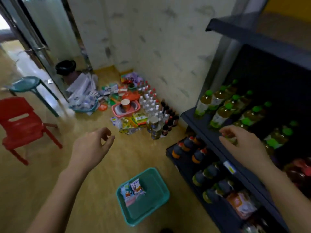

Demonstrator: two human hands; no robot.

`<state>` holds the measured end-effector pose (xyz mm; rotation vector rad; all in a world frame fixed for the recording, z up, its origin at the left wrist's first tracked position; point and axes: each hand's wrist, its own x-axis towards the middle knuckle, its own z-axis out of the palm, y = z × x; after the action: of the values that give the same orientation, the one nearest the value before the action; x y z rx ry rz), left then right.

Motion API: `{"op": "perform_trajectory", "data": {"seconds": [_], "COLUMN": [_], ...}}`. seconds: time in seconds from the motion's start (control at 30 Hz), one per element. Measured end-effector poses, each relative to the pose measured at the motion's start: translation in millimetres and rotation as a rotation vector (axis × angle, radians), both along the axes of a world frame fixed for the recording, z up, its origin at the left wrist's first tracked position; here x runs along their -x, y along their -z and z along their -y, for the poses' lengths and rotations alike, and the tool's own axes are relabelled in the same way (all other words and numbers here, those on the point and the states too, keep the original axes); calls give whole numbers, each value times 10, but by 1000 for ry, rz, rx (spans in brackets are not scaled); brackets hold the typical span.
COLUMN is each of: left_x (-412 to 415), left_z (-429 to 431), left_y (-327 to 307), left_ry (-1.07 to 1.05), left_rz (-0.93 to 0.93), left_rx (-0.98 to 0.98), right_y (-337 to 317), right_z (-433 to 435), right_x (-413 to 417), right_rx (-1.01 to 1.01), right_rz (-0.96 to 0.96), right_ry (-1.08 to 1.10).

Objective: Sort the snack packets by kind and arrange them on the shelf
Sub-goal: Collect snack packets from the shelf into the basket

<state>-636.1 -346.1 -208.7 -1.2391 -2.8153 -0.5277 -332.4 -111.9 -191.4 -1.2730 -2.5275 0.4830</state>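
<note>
A teal plastic basket (pixel 156 211) sits on the floor below me, with a few small snack packets (pixel 133 190) lying in its left side. My left hand (pixel 93 147) hovers above the floor to the basket's upper left, fingers loosely curled and holding nothing. My right hand (pixel 242 143) reaches over the front edge of the dark shelf (pixel 210 137), fingers apart, close to the green-capped bottles (pixel 220 115). I cannot see anything in it. An orange snack packet (pixel 240 204) lies on the lowest shelf level.
A heap of packets, baskets and small bottles (pixel 134 106) lies against the wall. A red chair (pixel 21 125) and a teal stool (pixel 28 84) stand at left. Dark-capped bottles (pixel 190 148) fill the lower shelf. Bare wooden floor lies between the chair and the basket.
</note>
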Motion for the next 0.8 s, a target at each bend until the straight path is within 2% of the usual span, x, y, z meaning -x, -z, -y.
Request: {"op": "perform_trajectory", "data": {"seconds": [0.1,0.33,0.63,0.8], "left_x": [-222,-1092,-2992,-4181], "left_z": [-31,-151,-442,-398], "left_y": [-315,-629,-1024,-1046], "left_ry": [101,468,975,1156], "left_rz": [-64,-62,-98,-56], "left_rx": [-16,-94,-239,-277], "right_y": [-279,-543,-851,-872], "right_z": [383,1383,2743,3405], "right_x": [-450,-1735,-3511,-4445], "right_rx": [-41,-84,-202,-218], "right_rz": [20,-56,-73,-55], "right_ry": [97,423,894,1085]}}
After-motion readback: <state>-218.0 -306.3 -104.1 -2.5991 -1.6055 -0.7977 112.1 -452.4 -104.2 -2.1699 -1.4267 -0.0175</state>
